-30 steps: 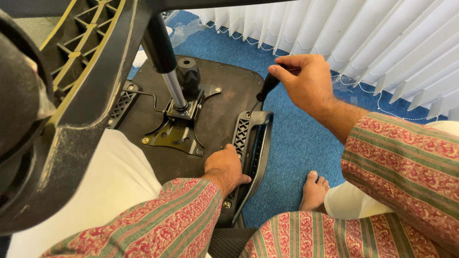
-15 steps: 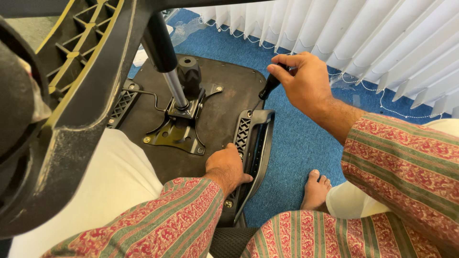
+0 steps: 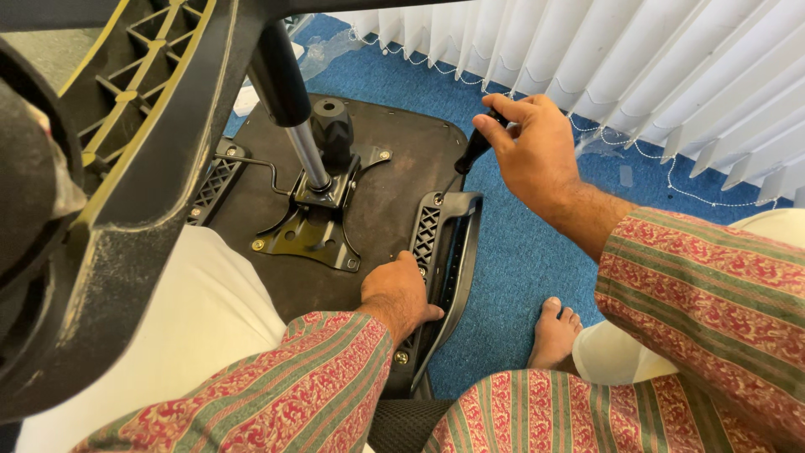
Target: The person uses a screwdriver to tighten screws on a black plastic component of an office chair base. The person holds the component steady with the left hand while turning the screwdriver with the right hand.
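Observation:
An upturned office chair seat (image 3: 394, 172) lies on the blue carpet with its dark underside up. My left hand (image 3: 398, 294) presses flat on the black plastic armrest bracket (image 3: 444, 252) at the seat's right edge. My right hand (image 3: 532, 151) is closed round the black handle of a screwdriver (image 3: 474, 151), whose shaft points down at the top end of that bracket. A metal tilt mechanism (image 3: 314, 218) with a gas cylinder (image 3: 289, 101) and a black knob (image 3: 333, 130) sits at the seat's middle.
A second armrest bracket (image 3: 214, 184) is on the seat's left edge. The black chair base (image 3: 109, 201) looms at the near left. White vertical blinds (image 3: 637, 67) with a bead chain hang at the back right. My bare foot (image 3: 553, 335) rests on the blue carpet (image 3: 520, 268).
My right hand with the screwdriver has shifted slightly and turned at the wrist over the bracket's top end. My left hand stays pressed on the bracket.

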